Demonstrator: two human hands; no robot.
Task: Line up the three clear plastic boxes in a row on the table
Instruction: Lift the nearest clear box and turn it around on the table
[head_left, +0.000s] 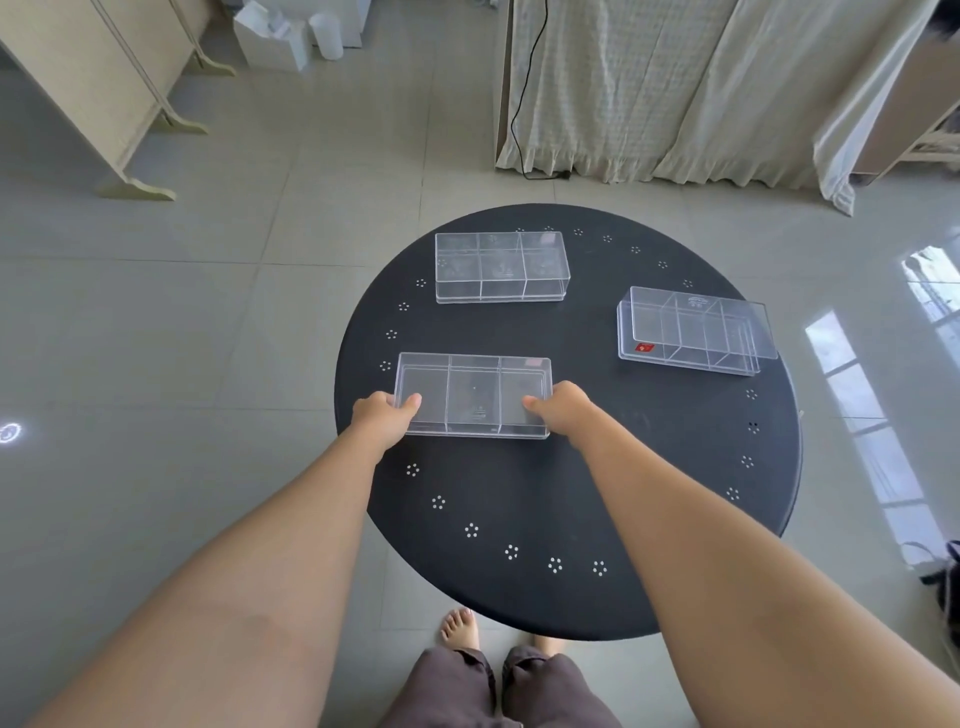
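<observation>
Round black table (571, 493) w/ small white dot clusters ringing its edge, standing on a grey tile floor (208, 312). Three clear plastic boxes on it, each w/ inner dividers.

Near box (472, 396): sits at the table's left-centre, long side running left-right, three compartments visible. Left hand (382, 415) is clamped on its left short end, thumb on top of the rim, fingers wrapped under/behind the end. Right hand (558, 413) grips the right short end the same way, thumb lying over the top edge. Can't tell whether the box is resting on the table or lifted just off it; it looks about level.

Far box (501, 266): toward the far-left side of the table, directly beyond the near box, roughly parallel to it, a gap between them. Six compartments, untouched.

Right box (696, 330): near the table's right edge, well apart from the other two, turned at a slight angle so its long side slopes down to the right. Small red sticker (644, 347) on its front-left corner. No hand on it.

Boxes aren't in one row: two stacked front-to-back on the left, one off to the right.
</observation>
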